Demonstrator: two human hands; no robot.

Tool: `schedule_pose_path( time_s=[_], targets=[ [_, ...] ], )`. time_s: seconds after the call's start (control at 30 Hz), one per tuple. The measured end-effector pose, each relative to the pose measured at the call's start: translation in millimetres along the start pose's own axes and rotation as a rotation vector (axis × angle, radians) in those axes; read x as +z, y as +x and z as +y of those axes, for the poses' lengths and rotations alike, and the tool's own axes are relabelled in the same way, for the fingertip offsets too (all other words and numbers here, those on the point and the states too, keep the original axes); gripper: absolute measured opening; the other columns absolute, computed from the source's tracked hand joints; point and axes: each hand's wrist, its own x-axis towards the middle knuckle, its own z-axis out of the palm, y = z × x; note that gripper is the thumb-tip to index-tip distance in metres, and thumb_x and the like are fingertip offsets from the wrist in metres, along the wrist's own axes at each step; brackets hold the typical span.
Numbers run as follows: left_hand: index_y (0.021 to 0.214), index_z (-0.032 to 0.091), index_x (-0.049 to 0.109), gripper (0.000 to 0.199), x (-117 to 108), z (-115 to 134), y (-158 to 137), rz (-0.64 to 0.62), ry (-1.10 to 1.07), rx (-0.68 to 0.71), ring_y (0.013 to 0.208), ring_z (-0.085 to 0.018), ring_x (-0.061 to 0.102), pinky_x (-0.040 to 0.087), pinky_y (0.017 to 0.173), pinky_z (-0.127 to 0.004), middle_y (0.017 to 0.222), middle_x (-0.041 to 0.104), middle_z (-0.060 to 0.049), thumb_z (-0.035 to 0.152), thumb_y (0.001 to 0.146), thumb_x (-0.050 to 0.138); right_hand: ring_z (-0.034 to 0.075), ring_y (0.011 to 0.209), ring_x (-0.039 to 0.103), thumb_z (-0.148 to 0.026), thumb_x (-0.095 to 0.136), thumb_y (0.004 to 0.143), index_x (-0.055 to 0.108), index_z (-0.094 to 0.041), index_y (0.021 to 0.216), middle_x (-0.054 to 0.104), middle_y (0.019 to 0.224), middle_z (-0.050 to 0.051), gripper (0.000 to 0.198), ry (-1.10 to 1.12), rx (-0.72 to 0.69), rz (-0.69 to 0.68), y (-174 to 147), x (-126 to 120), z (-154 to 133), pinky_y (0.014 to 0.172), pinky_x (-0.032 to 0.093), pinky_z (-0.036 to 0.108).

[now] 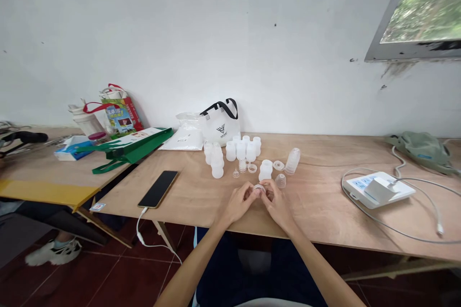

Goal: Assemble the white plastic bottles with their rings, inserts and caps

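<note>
Near the table's front edge, my left hand (239, 203) and my right hand (277, 201) pinch a small translucent plastic ring (259, 187) between them. My fingers cover part of it. Just beyond the right hand are a clear dome cap (280, 181) and a white translucent cup-shaped piece (265, 170). Farther out lie a flat ring (278, 165), another ring (252, 168) and a small teat-like piece (236, 173). A ribbed clear stack of domes (292, 161) leans at the right. Several frosted bottle-like cups (217, 162) stand at the back left.
A white bag (220, 127) with black handles and a plastic packet (185, 134) stand by the wall. To the left lie a phone (158, 189) on a cable and a green bag (139, 148). A power strip (378, 189) with looping cables and a green cloth item (423, 151) are right.
</note>
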Motion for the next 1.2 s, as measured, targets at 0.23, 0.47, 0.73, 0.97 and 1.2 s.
schedule_pose_path(
  time_s=[0.23, 0.47, 0.73, 0.97, 1.2],
  targets=[
    [0.094, 0.018, 0.068, 0.045, -1.1, -8.1, 2.7, 0.059, -0.104, 0.020, 0.070, -0.017, 0.053, 0.042, 0.069, -0.028, 0.078, 0.063, -0.002, 0.055, 0.104, 0.045, 0.023, 0.091, 0.070, -0.048, 0.053, 0.101, 0.051, -0.025, 0.109, 0.071, 0.104, 0.007, 0.024, -0.052, -0.046, 0.001, -3.7, -1.0, -1.6, 0.072, 0.053, 0.034],
    [0.130, 0.018, 0.066, 0.047, -0.3, -9.0, 2.1, 0.071, -0.167, 0.061, 0.071, -0.017, 0.056, 0.048, 0.083, -0.034, 0.097, 0.067, -0.006, 0.050, 0.105, 0.043, 0.024, 0.093, 0.071, -0.044, 0.044, 0.104, 0.057, -0.026, 0.109, 0.072, 0.112, 0.006, 0.022, -0.137, -0.074, -0.011, -2.1, 0.0, -1.3, 0.079, 0.054, 0.038],
    [0.146, 0.022, 0.044, 0.055, 5.9, -24.1, 7.1, 0.105, -0.412, -0.122, 0.062, -0.010, 0.050, 0.039, 0.054, -0.022, 0.102, 0.065, -0.004, 0.047, 0.098, 0.052, 0.023, 0.084, 0.065, -0.037, 0.043, 0.103, 0.057, -0.024, 0.120, 0.068, 0.109, 0.009, 0.025, -0.335, -0.150, 0.203, 4.9, -9.4, 4.8, 0.079, 0.055, 0.040],
    [0.136, 0.022, 0.055, 0.064, -9.6, -16.9, 7.4, -0.029, -0.952, -0.286, 0.070, -0.011, 0.056, 0.046, 0.054, -0.021, 0.107, 0.062, -0.006, 0.032, 0.077, 0.078, 0.038, 0.132, 0.050, -0.042, 0.047, 0.103, 0.049, -0.019, 0.144, 0.051, 0.147, 0.019, 0.046, -0.757, -0.302, 0.352, 24.4, -15.7, 4.0, 0.104, 0.043, 0.055],
    [0.132, 0.020, 0.060, 0.057, -19.9, -6.0, 7.5, 0.114, -0.938, -0.234, 0.086, -0.016, 0.064, 0.053, 0.065, -0.025, 0.125, 0.065, -0.012, 0.045, 0.084, 0.080, 0.042, 0.119, 0.055, -0.052, 0.052, 0.099, 0.058, -0.013, 0.124, 0.061, 0.129, 0.025, 0.047, -0.831, -0.248, 0.319, 57.8, -16.1, 18.1, 0.097, 0.044, 0.058]
  ],
)
